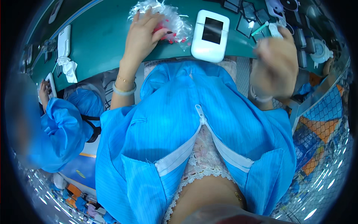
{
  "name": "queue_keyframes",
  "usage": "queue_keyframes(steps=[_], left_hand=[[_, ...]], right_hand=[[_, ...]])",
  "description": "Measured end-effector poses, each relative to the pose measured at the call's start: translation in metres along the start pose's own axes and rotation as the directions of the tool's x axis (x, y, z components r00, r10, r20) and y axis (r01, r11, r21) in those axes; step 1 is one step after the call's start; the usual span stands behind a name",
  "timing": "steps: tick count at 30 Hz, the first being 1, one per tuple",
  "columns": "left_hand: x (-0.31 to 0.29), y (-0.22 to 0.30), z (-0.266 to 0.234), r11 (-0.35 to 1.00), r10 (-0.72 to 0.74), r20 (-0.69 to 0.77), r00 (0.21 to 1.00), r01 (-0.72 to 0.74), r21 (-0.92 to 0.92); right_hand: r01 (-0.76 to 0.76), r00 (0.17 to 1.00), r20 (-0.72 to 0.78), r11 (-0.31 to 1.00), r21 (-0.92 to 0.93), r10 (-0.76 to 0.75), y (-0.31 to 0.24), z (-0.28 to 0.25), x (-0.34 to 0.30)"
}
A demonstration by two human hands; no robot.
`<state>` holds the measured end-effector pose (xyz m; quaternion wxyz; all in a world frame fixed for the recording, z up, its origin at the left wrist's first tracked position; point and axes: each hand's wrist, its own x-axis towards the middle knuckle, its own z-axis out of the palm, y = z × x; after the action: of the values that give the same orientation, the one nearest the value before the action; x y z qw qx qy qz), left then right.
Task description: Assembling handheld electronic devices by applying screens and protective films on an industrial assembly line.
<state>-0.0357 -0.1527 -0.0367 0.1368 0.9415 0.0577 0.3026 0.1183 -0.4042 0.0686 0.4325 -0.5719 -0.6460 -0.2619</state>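
Left hand fingers in clear bag (red bits), white device beside

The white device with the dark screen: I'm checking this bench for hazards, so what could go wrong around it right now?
The white device sits at the green table's near edge; a nudge might tip it off. The left hand digs in a clear plastic bag of small red parts, which could spill. The blurred right hand moves close to the device.

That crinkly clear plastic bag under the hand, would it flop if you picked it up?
Probably yes. The clear plastic bag looks thin and crumpled, so it would likely sag and crinkle. It seems light, though small red pieces beside the left hand might spill or shift inside.
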Motion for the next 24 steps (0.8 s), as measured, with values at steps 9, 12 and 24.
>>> queue_keyframes(steps=[9, 12, 24], left_hand=[[-0.012, 0.056, 0.014, 0.856, -0.331, 0.023, 0.943, 0.31, -0.414], [-0.025, 0.072, 0.02, 0.75, -0.439, 0.307, 0.844, 0.533, -0.392], [-0.006, 0.084, 0.053, 0.199, -0.515, 0.639, 0.572, 0.804, -0.56]], right_hand=[[-0.425, 0.152, 0.352, -0.26, 0.867, 0.924, 0.084, 0.044, -0.111], [-0.544, 0.171, 0.325, -0.186, 0.818, 0.93, 0.068, 0.05, -0.101], [-0.492, 0.171, 0.407, -0.281, 0.824, 0.897, 0.043, 0.065, -0.1]])
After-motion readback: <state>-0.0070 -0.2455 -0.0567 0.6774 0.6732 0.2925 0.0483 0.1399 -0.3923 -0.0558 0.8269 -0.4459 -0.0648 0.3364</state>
